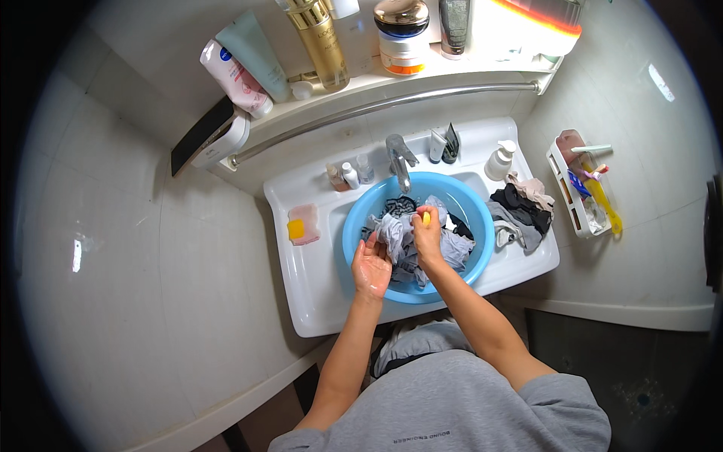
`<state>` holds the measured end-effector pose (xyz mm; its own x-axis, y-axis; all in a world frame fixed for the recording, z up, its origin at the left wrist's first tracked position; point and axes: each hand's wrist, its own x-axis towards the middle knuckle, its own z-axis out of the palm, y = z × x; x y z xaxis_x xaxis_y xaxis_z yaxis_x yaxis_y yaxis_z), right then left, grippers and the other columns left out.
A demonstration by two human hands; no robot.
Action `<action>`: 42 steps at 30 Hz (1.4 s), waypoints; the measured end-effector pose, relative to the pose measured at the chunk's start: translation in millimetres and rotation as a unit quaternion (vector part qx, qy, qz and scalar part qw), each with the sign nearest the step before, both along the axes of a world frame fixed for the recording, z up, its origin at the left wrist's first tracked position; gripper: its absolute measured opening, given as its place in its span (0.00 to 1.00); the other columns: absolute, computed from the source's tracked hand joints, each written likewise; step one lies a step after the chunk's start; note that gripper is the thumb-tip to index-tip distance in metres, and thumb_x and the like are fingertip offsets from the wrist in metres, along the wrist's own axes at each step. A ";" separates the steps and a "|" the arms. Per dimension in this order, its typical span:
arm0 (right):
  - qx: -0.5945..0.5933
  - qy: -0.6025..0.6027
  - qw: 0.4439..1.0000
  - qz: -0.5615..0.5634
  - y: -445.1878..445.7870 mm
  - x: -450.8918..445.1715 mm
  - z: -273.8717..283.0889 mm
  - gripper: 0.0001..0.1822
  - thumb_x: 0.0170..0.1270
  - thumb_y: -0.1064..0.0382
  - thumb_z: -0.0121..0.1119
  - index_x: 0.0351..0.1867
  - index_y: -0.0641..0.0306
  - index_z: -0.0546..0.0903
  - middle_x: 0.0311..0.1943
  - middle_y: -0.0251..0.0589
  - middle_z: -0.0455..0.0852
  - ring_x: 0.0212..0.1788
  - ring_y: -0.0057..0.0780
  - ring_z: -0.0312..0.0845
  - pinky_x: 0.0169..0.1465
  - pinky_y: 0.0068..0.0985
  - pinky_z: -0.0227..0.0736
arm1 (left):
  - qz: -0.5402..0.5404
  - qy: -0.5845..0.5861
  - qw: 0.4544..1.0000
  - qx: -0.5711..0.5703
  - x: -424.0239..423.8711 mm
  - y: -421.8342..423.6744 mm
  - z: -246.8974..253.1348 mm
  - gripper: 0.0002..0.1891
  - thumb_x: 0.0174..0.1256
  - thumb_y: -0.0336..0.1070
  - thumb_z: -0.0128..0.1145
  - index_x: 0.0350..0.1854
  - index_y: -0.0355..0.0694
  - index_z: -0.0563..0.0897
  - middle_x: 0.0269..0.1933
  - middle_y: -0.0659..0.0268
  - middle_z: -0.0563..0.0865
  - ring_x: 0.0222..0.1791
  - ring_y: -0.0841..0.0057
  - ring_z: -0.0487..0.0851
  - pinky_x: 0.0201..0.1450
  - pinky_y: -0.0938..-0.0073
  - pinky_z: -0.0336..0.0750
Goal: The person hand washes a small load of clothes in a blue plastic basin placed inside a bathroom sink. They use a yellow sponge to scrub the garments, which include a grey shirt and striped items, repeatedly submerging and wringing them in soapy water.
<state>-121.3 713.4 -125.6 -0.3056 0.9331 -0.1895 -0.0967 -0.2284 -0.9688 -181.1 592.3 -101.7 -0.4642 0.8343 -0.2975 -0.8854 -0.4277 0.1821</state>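
Observation:
A light blue plastic basin [484, 248] stands in the white washbasin [316, 294] under a chrome faucet [400, 158]. Wet grey, white and dark clothes [408, 260] fill much of it. My left hand [373, 268] is palm up at the basin's left side, wet, its fingers bent against a light grey garment [391, 233]. Over the clothes, my right hand [427, 234] is closed around a small yellow piece [426, 218], which looks like soap. Another yellow block [295, 229] lies on a pinkish soap pad [308, 217] at the left.
More clothes [522, 212] are piled on the right ledge beside a white pump bottle [500, 161]. Small bottles [350, 175] and tubes [437, 147] stand near the faucet. Above run a metal rail [373, 107] and a shelf [361, 79] of cosmetics. A toothbrush holder [570, 186] hangs right.

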 end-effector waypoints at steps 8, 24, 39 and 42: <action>-0.060 0.010 0.965 0.255 -25.0 22.7 40.7 0.13 0.57 0.66 0.62 0.41 0.62 0.73 0.29 0.28 0.76 0.31 0.15 0.69 0.34 0.16 0.65 | 0.085 0.121 0.980 -0.135 -8.6 11.3 0.1 0.23 0.57 0.19 0.46 0.57 0.38 0.66 0.54 0.59 0.73 0.51 0.68 0.76 0.58 0.67 0.71; 0.343 -0.177 0.867 0.313 -51.8 19.3 116.3 0.21 0.56 0.49 0.59 0.40 0.65 0.77 0.41 0.51 0.79 0.45 0.48 0.74 0.50 0.35 0.68 | -0.102 0.071 0.991 -0.040 -18.6 3.0 31.5 0.38 0.62 0.70 0.35 0.56 0.39 0.70 0.51 0.63 0.78 0.48 0.67 0.78 0.53 0.65 0.73; 0.392 -0.208 0.867 0.226 -20.2 -15.7 53.8 0.19 0.54 0.54 0.59 0.39 0.68 0.78 0.47 0.54 0.77 0.57 0.50 0.68 0.62 0.40 0.60 | -0.123 0.032 0.989 -0.078 -6.0 0.6 21.3 0.43 0.62 0.71 0.29 0.67 0.38 0.58 0.66 0.60 0.64 0.65 0.66 0.63 0.66 0.66 0.58; 0.520 -0.096 0.796 0.294 -66.3 4.5 76.6 0.18 0.55 0.54 0.58 0.41 0.67 0.78 0.47 0.52 0.78 0.58 0.50 0.67 0.63 0.43 0.58 | -0.044 -0.053 0.980 -0.186 -23.5 -6.6 17.2 0.40 0.63 0.70 0.35 0.63 0.37 0.62 0.61 0.59 0.69 0.61 0.66 0.67 0.65 0.63 0.60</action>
<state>-116.8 647.1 -49.1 -0.8061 0.3211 0.4970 -0.0977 0.7561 -0.6471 -204.6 585.7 -84.6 -0.3451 0.6944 -0.6315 -0.9383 -0.2704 0.2154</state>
